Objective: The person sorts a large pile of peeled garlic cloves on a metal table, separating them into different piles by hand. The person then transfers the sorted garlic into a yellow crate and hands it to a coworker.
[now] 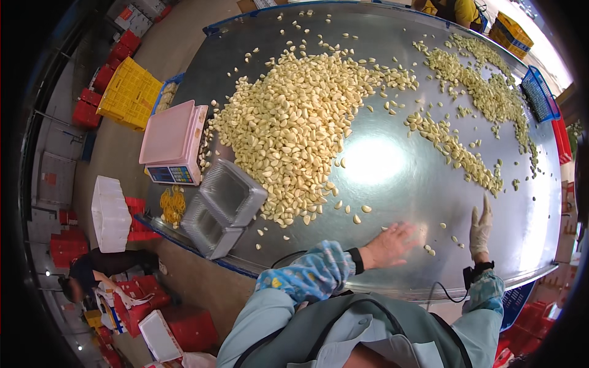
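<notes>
My left hand [390, 245] is bare, with its fingers spread, low over the metal table [382, 110] near the front edge. A few loose peeled garlic cloves [430, 250] lie just right of its fingertips. My right hand [481, 230], in a thin pale glove, stretches away from me with fingers extended and nothing seen in it. Its fingertips point at the near end of a slanting strip of garlic cloves [453, 149]. A large heap of peeled garlic cloves [294, 124] covers the table's left middle.
Clear plastic trays [232, 191], a pink digital scale [172, 138] and yellow rubber bands [172, 202] occupy the left end. More cloves [492, 89] spread at far right beside a blue basket [540, 94]. Another person [87, 276] bends by red boxes [142, 299]; someone stands beyond the table.
</notes>
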Demonstrator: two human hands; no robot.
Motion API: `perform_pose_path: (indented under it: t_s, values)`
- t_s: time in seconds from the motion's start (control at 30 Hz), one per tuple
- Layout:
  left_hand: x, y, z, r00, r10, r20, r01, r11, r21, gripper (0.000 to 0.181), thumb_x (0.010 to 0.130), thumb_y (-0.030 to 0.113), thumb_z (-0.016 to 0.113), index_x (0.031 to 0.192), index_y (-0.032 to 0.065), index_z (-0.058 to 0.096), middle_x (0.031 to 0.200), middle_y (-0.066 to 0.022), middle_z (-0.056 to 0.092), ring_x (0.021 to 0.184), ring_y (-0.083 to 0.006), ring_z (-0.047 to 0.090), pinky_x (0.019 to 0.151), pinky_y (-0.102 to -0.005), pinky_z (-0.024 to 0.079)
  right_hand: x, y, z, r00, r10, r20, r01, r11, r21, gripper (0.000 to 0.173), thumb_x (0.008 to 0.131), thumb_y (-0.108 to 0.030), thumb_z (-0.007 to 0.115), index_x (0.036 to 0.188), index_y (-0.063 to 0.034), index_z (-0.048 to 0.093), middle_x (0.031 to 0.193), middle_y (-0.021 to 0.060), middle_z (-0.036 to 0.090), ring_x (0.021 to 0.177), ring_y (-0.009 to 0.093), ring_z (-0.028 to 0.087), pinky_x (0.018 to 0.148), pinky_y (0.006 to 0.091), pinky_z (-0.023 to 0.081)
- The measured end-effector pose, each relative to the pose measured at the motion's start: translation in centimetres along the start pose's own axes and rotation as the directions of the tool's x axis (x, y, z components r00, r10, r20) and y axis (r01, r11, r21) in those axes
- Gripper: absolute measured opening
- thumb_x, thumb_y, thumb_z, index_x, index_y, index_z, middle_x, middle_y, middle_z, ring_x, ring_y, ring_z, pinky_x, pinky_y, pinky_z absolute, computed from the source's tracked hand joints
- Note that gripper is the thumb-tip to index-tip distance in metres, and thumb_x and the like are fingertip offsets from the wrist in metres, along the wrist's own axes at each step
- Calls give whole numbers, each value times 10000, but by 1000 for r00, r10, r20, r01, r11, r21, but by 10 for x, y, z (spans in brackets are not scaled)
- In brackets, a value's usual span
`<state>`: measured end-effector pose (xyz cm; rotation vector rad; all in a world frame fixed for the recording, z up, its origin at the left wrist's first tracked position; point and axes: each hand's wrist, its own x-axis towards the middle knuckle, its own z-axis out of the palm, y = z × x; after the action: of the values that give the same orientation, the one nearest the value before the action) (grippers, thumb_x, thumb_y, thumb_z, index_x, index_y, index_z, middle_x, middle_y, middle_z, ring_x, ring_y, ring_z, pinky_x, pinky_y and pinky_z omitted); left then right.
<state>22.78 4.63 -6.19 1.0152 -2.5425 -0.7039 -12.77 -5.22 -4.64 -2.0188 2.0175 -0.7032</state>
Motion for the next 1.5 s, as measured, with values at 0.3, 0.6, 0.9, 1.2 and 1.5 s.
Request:
perform_pose_path:
  t_s: [0.3, 0.6, 0.9, 1.2, 1.5]
  values:
    - [48, 34, 81, 932, 277, 234, -307, 946, 103, 621, 950, 510, 628, 1493, 226, 528, 1681, -141, 230, 1564, -364, 165, 1242, -582, 178, -57, -44, 53, 930, -33, 366, 176, 914, -365, 704, 998, -386, 574, 1599, -108, 335, 1678, 225, 224, 1558, 423, 170, 1271, 538, 99]
    - [-117, -115, -72, 879, -441, -180, 475, 785, 397, 522, 969, 351, 612, 1428, 106, 578, 1603, -155, 354, 1535, -404, 219, 1213, -671, 151, -35, -325, 183, 752, -520, 406, 397, 848, 351, 483, 1062, -269, 469, 1506, -79, 482, 1629, 247, 317, 1519, 457, 255, 1259, 532, 179]
    - [-199, -109, -135, 654, -508, -561, 644, 763, 61, 413, 916, 176, 698, 1317, 86, 651, 1509, -253, 425, 1444, -525, 319, 1158, -599, 306, 125, -515, 231, 949, -315, -3, 293, 878, 379, 357, 935, -435, 710, 1038, -96, 749, 956, 135, 728, 798, 311, 717, 694, 425, 554]
    - [-195, -118, -117, 711, -512, -482, 571, 821, -30, 366, 913, 181, 709, 1260, 76, 661, 1458, -208, 482, 1428, -466, 369, 1149, -577, 342, 154, -504, 256, 903, -247, 351, 39, 862, 506, 342, 919, -374, 755, 963, -37, 722, 902, 121, 725, 799, 246, 710, 725, 389, 540]
    - [-175, -113, -114, 700, -532, -476, 572, 817, -73, 273, 915, 158, 705, 1166, 52, 723, 1372, -184, 572, 1390, -442, 444, 1138, -523, 387, 94, -351, 186, 609, -293, 737, -792, -164, 588, 315, 1078, -203, 486, 1282, 20, 577, 990, 74, 689, 765, 170, 694, 760, 307, 598]
